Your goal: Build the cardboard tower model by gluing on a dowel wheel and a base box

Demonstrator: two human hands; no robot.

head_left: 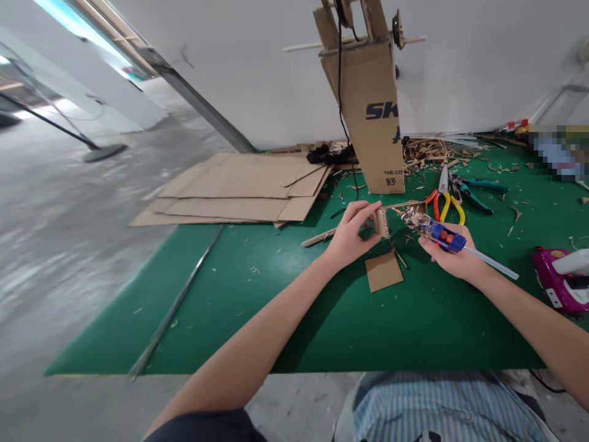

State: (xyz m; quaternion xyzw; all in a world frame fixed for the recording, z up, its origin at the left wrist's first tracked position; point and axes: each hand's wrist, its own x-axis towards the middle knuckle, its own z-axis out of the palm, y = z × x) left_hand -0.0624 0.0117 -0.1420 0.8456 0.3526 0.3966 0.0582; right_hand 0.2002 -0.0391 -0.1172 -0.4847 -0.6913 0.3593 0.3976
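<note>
My left hand (352, 233) pinches the near end of a small folded cardboard piece (381, 223) just above the green table. In my right hand (453, 255) is a blue hot glue gun (444, 236), its front crusted with stringy residue and a clear glue stick (494, 264) poking out the back. The gun's nozzle points left, close to the cardboard piece's inner side; whether it touches cannot be made out. Below the hands a square of cardboard (383, 272) lies flat on the table, and a thin cardboard strip (318, 237) lies beside my left hand.
A tall cardboard structure (380, 123) stands behind the hands, a black cord hanging down it. Flat cardboard sheets (239, 184) are stacked at left. Scissors (444, 193), teal-handled pliers (476, 190), cardboard scraps (427, 153) and a magenta device (559, 279) lie rightward. A metal rod (179, 301) crosses the table (257, 319).
</note>
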